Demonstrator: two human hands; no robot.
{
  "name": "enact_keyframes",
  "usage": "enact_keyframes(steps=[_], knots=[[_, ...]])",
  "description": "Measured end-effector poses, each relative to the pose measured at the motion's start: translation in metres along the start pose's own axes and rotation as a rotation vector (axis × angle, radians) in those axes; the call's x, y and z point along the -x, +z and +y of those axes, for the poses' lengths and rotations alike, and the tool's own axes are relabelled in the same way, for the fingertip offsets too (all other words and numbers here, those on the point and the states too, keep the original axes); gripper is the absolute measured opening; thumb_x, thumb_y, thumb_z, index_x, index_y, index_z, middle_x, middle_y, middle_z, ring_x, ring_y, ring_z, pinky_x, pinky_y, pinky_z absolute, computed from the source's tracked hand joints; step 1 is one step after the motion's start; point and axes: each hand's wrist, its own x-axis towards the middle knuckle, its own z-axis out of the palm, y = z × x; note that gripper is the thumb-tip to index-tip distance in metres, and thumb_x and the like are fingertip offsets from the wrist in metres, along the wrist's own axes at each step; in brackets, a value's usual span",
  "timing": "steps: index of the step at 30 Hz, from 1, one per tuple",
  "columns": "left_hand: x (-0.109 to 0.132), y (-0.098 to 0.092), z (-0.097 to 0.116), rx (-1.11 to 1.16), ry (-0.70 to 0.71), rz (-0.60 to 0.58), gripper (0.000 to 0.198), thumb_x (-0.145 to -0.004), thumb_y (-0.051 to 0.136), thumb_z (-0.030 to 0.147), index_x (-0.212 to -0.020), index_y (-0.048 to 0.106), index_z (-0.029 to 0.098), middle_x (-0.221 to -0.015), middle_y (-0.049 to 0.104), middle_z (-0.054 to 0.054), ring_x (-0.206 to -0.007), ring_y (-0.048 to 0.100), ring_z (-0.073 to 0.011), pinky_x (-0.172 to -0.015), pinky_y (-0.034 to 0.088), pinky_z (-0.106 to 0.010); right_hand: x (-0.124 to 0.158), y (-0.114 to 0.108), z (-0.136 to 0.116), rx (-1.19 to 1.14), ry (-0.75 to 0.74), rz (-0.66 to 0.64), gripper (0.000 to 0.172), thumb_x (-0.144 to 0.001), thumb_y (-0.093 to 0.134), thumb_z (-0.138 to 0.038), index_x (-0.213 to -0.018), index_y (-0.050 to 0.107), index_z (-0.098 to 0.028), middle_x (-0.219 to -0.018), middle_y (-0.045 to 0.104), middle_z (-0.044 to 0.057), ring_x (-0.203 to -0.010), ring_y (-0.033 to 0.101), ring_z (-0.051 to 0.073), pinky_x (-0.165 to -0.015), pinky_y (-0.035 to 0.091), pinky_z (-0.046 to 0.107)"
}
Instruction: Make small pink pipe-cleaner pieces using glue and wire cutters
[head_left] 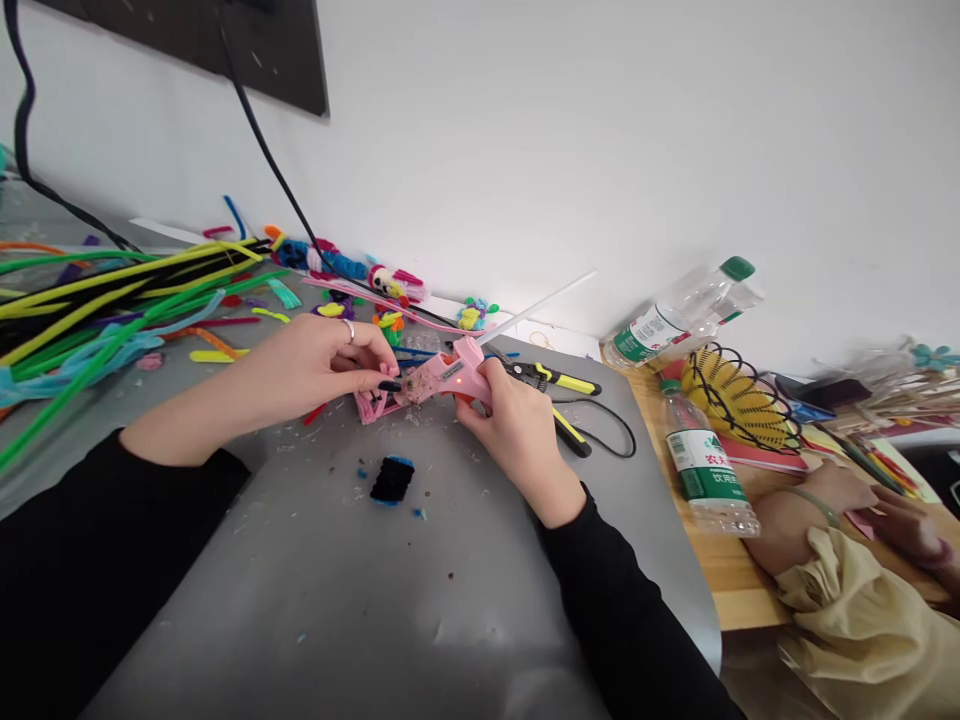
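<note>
My right hand [517, 420] is wrapped round the handle of a pink hot glue gun [441, 378], its nozzle end facing left. A long translucent glue stick [544, 304] juts from the gun's back, up and to the right. At the nozzle end, my left hand [337, 358], with a ring on one finger, is closed in a pinch; a small pink bit shows at its fingertips, too small to name. A looped pink piece [371, 405] lies just below those fingers. Nearer me, a black fuzzy block with blue edges [392, 481] rests on the grey mat [337, 600].
Pipe cleaners [120, 290] are heaped at the left. Small colourful pipe-cleaner figures [330, 262] line the wall. Yellow-and-black pliers [551, 378] lie right of the gun. Plastic bottles [705, 465], a yellow wire basket [739, 400] and another person's hands [840, 495] are further right.
</note>
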Motion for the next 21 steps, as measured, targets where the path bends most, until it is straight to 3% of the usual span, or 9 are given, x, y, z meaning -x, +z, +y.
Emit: enact_keyframes(steps=[21], knots=[[0.0027,-0.0033,-0.0004,-0.023,0.009,-0.017,0.023,-0.084,0.059,0.042,-0.086,0.068,0.021,-0.072,0.074,-0.001,-0.061,0.064,-0.0170,-0.061,0.047,-0.026,-0.0002,-0.0028,0.0004,0.002,-0.007,-0.007,0.011,-0.090,0.057,-0.030,-0.097,0.055,-0.022,-0.076,0.071,0.001,-0.066,0.067,0.020,-0.053,0.018,0.026]])
